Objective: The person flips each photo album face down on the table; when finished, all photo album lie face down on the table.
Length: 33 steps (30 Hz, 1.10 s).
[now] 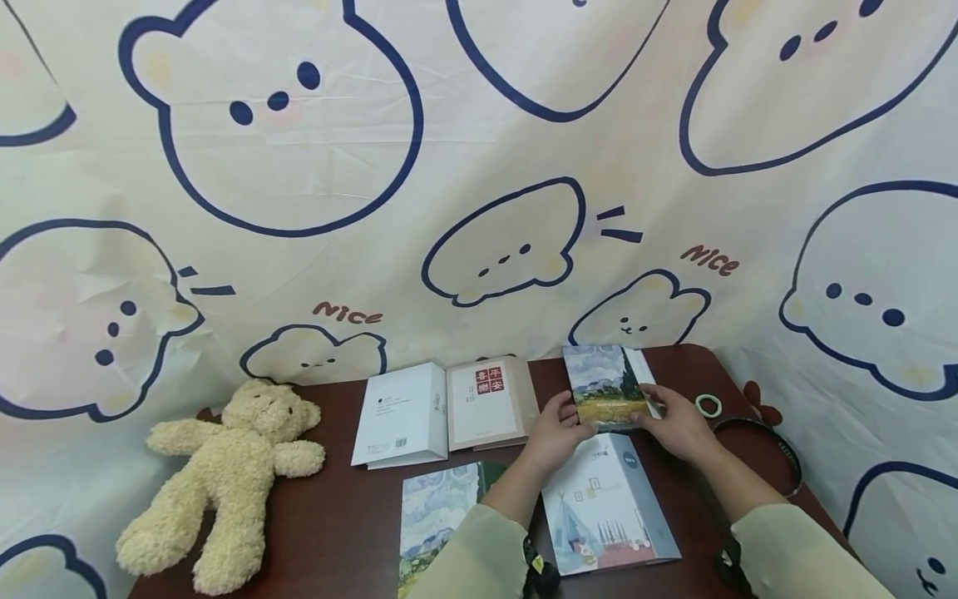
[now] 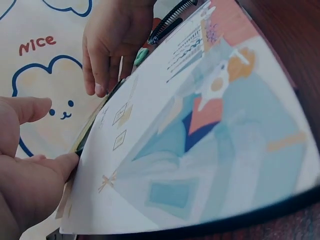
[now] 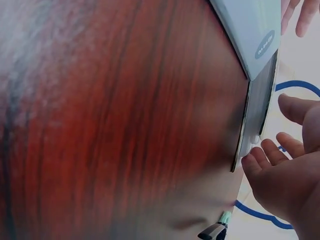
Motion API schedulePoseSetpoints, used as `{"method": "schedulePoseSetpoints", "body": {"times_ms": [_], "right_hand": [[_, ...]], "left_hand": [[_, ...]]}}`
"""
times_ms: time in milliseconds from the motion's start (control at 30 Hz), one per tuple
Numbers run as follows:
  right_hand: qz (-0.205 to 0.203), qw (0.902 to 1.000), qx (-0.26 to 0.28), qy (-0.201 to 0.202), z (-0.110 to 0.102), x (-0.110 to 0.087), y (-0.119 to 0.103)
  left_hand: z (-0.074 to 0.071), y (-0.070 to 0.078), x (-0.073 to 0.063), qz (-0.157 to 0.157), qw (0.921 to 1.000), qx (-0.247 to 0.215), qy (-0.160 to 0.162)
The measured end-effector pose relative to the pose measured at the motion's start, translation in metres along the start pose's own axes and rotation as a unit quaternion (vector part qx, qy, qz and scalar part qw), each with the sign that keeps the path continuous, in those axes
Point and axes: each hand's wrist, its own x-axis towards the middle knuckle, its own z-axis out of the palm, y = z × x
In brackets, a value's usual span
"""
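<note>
A book with a painted landscape cover [image 1: 604, 383] lies at the back right of the table, a white strip showing along its right side. My left hand [image 1: 555, 434] is at its lower left edge, fingers lightly bent and thumb apart, as the left wrist view also shows. On the opposite side, my right hand [image 1: 677, 420] has its fingertips right at the book's right edge. Its thumb stands away from the fingers in the right wrist view. Just below lies a white-and-blue illustrated book [image 1: 591, 499], which fills much of the left wrist view.
Left of the hands lie a white book [image 1: 400, 416], a beige book [image 1: 486, 408] with red characters and another landscape-covered book [image 1: 437, 512]. A plush bear [image 1: 243, 466] lies at the far left. At right are a pale green ring [image 1: 708, 406] and a black hoop [image 1: 789, 457].
</note>
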Motion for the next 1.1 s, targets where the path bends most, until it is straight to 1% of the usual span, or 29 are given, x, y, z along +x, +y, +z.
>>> {"method": "schedulePoseSetpoints", "body": {"times_ms": [167, 333, 533, 667, 967, 1100], "right_hand": [[0.004, 1.0, -0.001, 0.001, 0.0, 0.003, -0.001], [0.007, 0.9999, 0.01, 0.005, 0.001, 0.004, -0.003], [0.016, 0.9997, 0.016, 0.003, 0.003, 0.004, -0.006], [0.02, 0.9996, 0.019, 0.005, 0.004, 0.004, -0.008], [0.013, 0.9994, 0.031, -0.005, 0.006, -0.002, -0.01], [0.016, 0.9987, 0.047, -0.008, 0.007, -0.004, -0.013]], "left_hand": [[0.0, 0.003, 0.0, 0.0, 1.0, -0.001, 0.006], [-0.001, 0.003, 0.0, -0.002, 1.0, 0.005, 0.008], [-0.005, 0.002, -0.001, 0.001, 1.0, -0.006, 0.002], [-0.007, 0.004, -0.002, 0.006, 0.9999, -0.012, -0.001], [-0.012, 0.006, -0.007, 0.007, 0.9997, -0.022, 0.001], [-0.014, 0.005, -0.008, 0.011, 0.9992, -0.04, -0.003]]}}
